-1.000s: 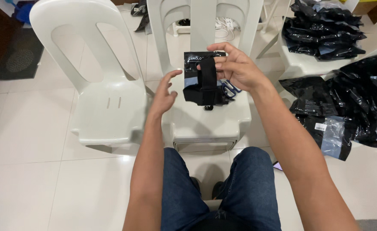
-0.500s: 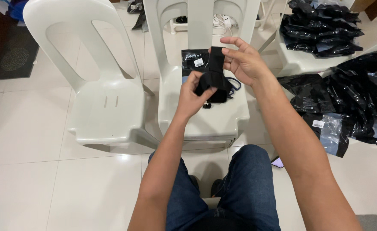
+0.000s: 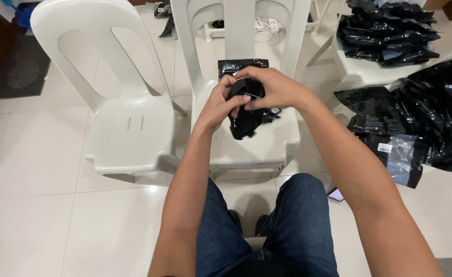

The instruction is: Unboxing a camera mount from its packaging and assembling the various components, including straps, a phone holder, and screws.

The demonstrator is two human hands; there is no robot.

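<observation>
Gripping a black folded item with both left hand and right hand, frame centre, mid-folding; probably needs tucking into black pouch.

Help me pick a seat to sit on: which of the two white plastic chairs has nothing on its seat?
The left white plastic chair; its seat is bare. The middle white plastic chair has a black packet on it.
</observation>
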